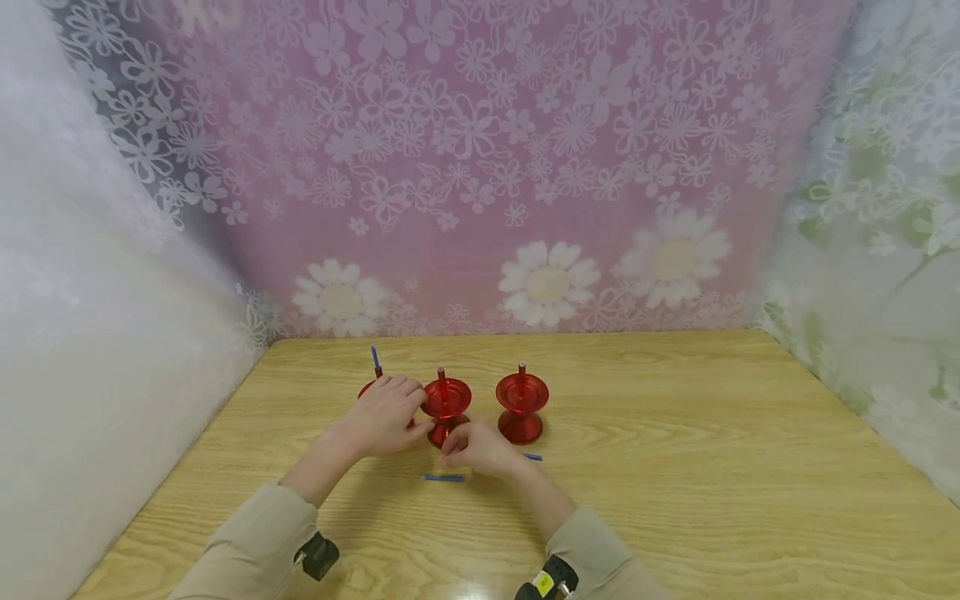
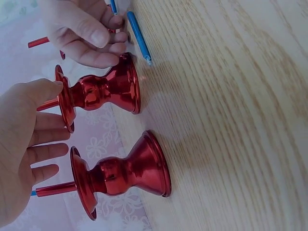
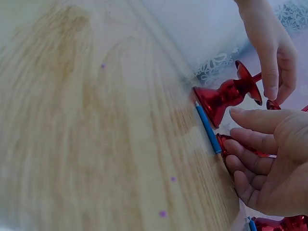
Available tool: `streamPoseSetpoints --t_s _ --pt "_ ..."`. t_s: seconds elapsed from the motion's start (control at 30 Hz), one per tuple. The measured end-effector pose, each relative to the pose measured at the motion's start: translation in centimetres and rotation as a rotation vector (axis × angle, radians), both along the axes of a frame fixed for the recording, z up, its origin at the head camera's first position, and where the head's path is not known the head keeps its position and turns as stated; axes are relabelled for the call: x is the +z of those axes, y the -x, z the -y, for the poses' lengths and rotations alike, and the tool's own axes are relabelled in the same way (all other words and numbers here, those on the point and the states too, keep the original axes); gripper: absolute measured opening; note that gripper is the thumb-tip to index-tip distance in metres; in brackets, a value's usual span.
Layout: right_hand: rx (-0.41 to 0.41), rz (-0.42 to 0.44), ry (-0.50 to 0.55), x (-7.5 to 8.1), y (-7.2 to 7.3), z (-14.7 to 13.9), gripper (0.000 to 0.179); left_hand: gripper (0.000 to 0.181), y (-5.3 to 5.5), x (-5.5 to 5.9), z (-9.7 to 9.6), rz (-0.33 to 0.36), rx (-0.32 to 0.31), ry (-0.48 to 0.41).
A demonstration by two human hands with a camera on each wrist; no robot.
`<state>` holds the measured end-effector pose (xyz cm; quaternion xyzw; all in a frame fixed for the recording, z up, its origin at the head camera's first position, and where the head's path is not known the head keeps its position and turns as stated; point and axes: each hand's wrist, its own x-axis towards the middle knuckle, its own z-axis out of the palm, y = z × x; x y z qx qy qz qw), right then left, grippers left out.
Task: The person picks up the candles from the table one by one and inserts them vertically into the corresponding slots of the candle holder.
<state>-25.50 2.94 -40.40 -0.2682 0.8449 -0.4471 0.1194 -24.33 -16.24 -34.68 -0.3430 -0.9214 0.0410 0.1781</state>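
Note:
Three red metallic candle holders stand upright in a row. The left candle holder has a blue candle in its tube and is partly hidden by my left hand in the head view. My left hand is at the dish of the middle candle holder, thumb by the rim, fingers fairly straight; contact is unclear. Beside that holder's base hovers my right hand, fingers loosely bent, holding nothing visible. In front lies a blue candle on the table, just left of the right hand.
The right candle holder has no candle in its tube. Another blue candle lies before it, partly behind the right wrist. Everything stands on a wood-grain table, with a flowered pink curtain behind and pale cloth at both sides.

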Motion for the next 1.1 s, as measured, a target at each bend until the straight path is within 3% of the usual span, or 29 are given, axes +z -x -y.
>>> streamPoseSetpoints --t_s 0.43,0.73,1.1 --pt "-0.002 0.0 -0.092 -0.2 -0.6 0.7 0.015 0.028 -0.1 -0.1 0.1 -0.01 -0.008 -0.007" --pt "-0.02 -0.055 -0.171 -0.5 -0.8 1.0 0.016 0.027 -0.1 -0.3 0.1 -0.015 -0.016 -0.01" --pt "0.013 -0.135 -0.235 -0.1 -1.0 1.0 0.019 0.027 0.0 -0.2 0.0 -0.03 -0.009 0.005"
